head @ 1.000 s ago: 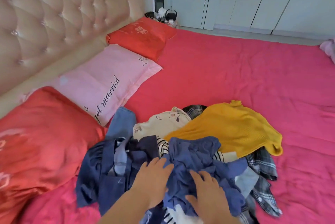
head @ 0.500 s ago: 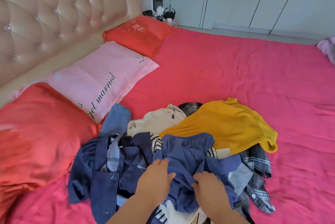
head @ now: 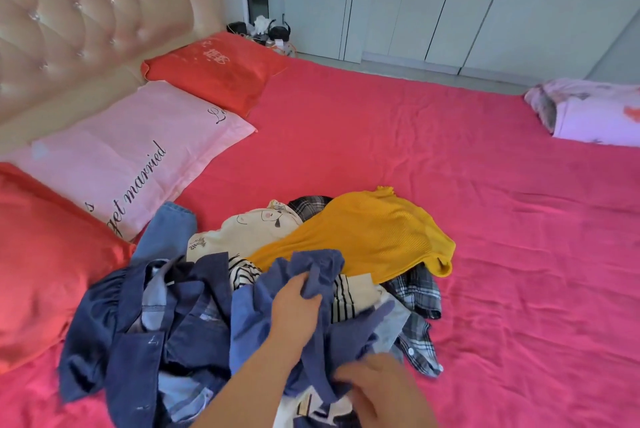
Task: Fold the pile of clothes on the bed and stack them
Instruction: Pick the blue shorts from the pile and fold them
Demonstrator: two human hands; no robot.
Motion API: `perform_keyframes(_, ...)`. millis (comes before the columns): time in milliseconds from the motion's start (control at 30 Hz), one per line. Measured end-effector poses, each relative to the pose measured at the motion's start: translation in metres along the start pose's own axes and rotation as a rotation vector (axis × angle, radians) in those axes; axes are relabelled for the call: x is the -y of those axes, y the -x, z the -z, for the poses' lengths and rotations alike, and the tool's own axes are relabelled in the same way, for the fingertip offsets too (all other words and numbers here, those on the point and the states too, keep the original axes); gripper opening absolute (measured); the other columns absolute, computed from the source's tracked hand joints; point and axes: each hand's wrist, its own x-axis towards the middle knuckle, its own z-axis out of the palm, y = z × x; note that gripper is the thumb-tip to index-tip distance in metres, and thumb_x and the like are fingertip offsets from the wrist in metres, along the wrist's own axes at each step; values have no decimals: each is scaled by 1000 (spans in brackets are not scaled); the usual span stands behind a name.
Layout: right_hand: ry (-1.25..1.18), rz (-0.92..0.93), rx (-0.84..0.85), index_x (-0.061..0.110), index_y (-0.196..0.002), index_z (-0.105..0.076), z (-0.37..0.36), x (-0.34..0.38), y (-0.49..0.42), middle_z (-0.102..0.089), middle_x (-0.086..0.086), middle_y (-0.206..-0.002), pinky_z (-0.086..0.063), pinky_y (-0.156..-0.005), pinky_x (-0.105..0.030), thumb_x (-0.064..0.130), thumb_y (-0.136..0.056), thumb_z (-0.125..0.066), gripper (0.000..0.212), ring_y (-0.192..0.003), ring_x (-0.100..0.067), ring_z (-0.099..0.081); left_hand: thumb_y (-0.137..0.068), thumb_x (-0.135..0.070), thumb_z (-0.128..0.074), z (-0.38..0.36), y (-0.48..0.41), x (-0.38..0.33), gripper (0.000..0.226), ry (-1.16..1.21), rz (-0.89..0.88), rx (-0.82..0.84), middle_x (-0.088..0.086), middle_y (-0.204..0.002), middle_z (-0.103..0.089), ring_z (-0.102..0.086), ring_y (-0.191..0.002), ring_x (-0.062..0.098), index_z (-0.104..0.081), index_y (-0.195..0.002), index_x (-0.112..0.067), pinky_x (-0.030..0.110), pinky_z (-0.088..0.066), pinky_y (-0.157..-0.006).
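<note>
The pile of clothes (head: pixel 242 237) lies on the red bed (head: pixel 467 185) beside the pink pillow (head: pixel 131 157), with a yellow sweater (head: pixel 374 237) uppermost. We see the left hand (head: pixel 296 303), its grip curled round a fold of the blue garment (head: pixel 311 261) at the pile's near side. The right hand (head: pixel 381 389) rests on the same cloth, too blurred for us to tell its grip

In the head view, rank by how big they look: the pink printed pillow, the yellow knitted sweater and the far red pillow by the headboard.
1. pink printed pillow
2. yellow knitted sweater
3. far red pillow
The red pillow lies farthest from the camera, so its last place holds only as seen.
</note>
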Motion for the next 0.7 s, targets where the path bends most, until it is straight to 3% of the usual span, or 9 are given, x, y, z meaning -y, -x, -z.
perform_keyframes(67,-208,-231,-80,73,-97,-43,25,-2,8,-50,18,-76,-42,-73,-15,25,-74,-55,56,-71,7,-52,-94,-1,-45,-4,16,-28,31,141,-84,69,-7,-84,-54,-48,-72,13,-52,-96,-31,26,-39,-70)
perform_keyframes(167,-327,-369,-300,45,-118,-51,65,-17,8,-54,11,-78,-42,-65,-16,11,-86,-54,47,-69,-2,-52,-93,4,-46,-3,39,-74,34,269,-198,238,-12,-96,-58,-54,-87,7,-59,-101,-27,14,-44,-73)
perform_keyframes(233,-329,-393,-328,26,-136,-40,99,-24,4,-53,7,-89,-39,-62,-13,4,-86,-56,57,-76,-8,-52,-91,9,-45,-2,53,-103,37,280,-276,318,-2,-100,-61,-56,-94,15,-62,-103,-22,19,-45,-77)
perform_keyframes(300,-385,-403,-331,23,-143,-28,136,-30,3,-52,2,-100,-46,-70,-26,0,-83,-61,73,-81,-16,-54,-88,11,-46,-2,71,-136,40,306,-325,400,-1,-106,-63,-57,-97,13,-64,-104,-21,23,-45,-81)
perform_keyframes(367,-506,-346,-313,28,-141,-28,174,-26,10,-55,0,-109,-49,-76,-31,-5,-77,-66,81,-81,-12,-56,-79,8,-53,-6,92,-172,37,371,-350,496,-4,-103,-65,-60,-92,7,-66,-97,-22,18,-47,-79)
perform_keyframes(467,-606,-187,-273,32,-113,-47,220,-21,30,-56,17,-104,-42,-71,-3,-9,-67,-72,67,-83,19,-55,-63,-4,-52,-18,127,-224,38,385,-399,596,-3,-98,-68,-62,-91,8,-72,-88,-24,20,-50,-81)
perform_keyframes(500,-613,-185,-241,28,-108,-53,233,-22,38,-58,18,-100,-41,-72,-2,-8,-69,-73,57,-86,17,-56,-61,-4,-51,-24,139,-239,38,380,-421,612,-3,-95,-69,-63,-87,9,-73,-85,-25,20,-51,-79)
perform_keyframes(633,-720,-279,-199,21,-92,-66,280,-33,84,-70,3,-96,-51,-83,-31,-1,-84,-60,24,-89,-6,-63,-63,-4,-52,-48,178,-290,36,384,-480,608,-8,-84,-71,-64,-76,5,-74,-78,-27,16,-51,-69)
perform_keyframes(700,-845,-288,-260,20,-89,-64,312,-34,109,-70,12,-85,-51,-74,-21,-4,-88,-51,27,-76,2,-63,-65,-2,-55,-63,195,-308,36,379,-523,576,-8,-91,-71,-64,-82,4,-72,-87,-25,15,-50,-74)
